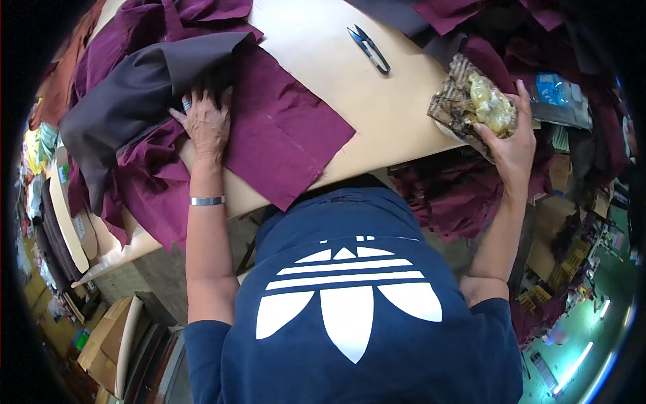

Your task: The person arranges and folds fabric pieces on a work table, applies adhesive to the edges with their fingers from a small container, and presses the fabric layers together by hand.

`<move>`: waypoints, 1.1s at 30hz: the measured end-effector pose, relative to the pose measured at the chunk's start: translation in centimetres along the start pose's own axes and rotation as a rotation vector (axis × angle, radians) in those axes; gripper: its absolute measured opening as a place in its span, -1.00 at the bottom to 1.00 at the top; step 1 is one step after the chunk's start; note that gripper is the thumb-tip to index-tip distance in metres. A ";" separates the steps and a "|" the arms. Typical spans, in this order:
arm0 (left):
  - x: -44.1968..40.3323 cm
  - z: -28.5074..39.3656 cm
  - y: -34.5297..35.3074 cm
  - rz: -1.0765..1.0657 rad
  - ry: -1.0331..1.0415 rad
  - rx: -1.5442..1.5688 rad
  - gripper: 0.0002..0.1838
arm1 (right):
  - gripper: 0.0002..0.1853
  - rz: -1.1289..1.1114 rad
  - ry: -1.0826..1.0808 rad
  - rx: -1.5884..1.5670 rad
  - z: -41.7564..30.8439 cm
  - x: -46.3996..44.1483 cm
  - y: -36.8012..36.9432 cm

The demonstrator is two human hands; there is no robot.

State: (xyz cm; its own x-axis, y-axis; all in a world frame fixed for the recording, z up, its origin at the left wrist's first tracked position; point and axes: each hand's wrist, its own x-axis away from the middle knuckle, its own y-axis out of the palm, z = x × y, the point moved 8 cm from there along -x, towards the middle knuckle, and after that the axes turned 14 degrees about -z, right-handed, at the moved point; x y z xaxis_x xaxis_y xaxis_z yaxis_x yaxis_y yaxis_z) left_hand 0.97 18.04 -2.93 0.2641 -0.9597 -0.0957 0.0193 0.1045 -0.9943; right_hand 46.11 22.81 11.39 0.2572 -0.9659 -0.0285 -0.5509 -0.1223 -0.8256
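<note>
My left hand (206,122) lies flat with its fingers apart on the cloth, at the border of a dark grey fabric piece (134,84) and a maroon fabric piece (282,128). A ring and a metal bracelet (207,200) show on that arm. Over the table's right side, my right hand (508,138) grips a brown, stained cardboard-like piece (452,101) by its edge. On this piece sits a glossy, yellowish lump (491,104), perhaps glue. My right thumb rests near the lump, and the other fingers are partly hidden behind it.
Thread snips (369,50) lie on the pale tabletop (316,50). More maroon cloth (158,17) is heaped at upper left, and maroon pieces (444,192) hang below the table's right edge. A clear plastic pack with a blue label (555,94) sits at far right.
</note>
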 end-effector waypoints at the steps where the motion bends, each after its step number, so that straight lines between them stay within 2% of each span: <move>1: 0.0 0.1 -0.1 -0.006 0.000 -0.004 -0.41 | -0.02 0.042 -0.033 0.025 -1.0 0.1 -0.6; 4: 0.3 0.4 -0.5 -0.030 0.020 -0.006 -0.42 | -0.08 0.096 -0.236 0.154 -5.9 -0.6 -0.9; 8: 0.6 0.2 -0.1 -0.047 0.059 -0.048 -0.44 | -0.18 0.122 -0.477 0.237 -13.5 -3.5 2.8; 10: 0.7 0.3 -0.3 -0.040 0.071 -0.034 -0.46 | -0.18 0.086 -0.497 0.210 -14.4 -5.9 6.0; 11: 0.7 0.4 -0.3 -0.037 0.078 -0.028 -0.46 | -0.11 0.049 -0.482 0.214 -13.3 -7.0 8.5; 14: 0.7 0.5 -0.3 -0.027 0.095 -0.030 -0.54 | -0.08 0.024 -0.393 0.368 -11.0 -9.2 12.7; 17: 0.8 0.5 -0.7 -0.016 0.088 -0.039 -0.58 | -0.11 0.070 -0.366 0.384 -10.1 -9.1 13.6; 18: 1.0 0.9 -1.1 -0.008 0.092 -0.071 -0.59 | -0.12 0.123 -0.366 0.502 -11.2 -8.4 13.3; 21: 1.0 1.7 -1.7 0.025 0.124 -0.056 -0.62 | -0.16 0.169 -0.703 0.284 -17.5 -6.3 13.1; 22: 1.1 1.7 -1.8 0.028 0.132 -0.048 -0.62 | -0.19 0.105 -0.747 0.200 -18.0 -6.5 14.8; 23: 1.2 1.9 -2.0 0.031 0.142 -0.036 -0.62 | -0.20 -0.201 -0.511 0.128 -17.3 -7.9 17.7; 28: 1.4 2.1 -2.2 0.044 0.141 0.010 -0.54 | -0.25 -0.345 -0.306 -0.129 -17.7 -12.6 24.4; 31: 1.4 1.6 -1.6 0.013 0.122 0.038 -0.52 | -0.12 -0.346 -0.365 -0.419 -19.9 -14.5 27.0; 33: 1.4 1.4 -1.4 0.019 0.120 0.067 -0.51 | -0.13 -0.230 -0.470 -0.410 -21.1 -14.6 26.7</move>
State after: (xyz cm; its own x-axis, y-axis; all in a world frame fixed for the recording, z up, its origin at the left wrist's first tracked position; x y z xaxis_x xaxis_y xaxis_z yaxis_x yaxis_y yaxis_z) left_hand 2.71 16.90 -1.58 0.1477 -0.9813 -0.1234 0.0804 0.1363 -0.9874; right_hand 10.92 28.84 1.60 0.6722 -0.7137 -0.1969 -0.6741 -0.4801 -0.5613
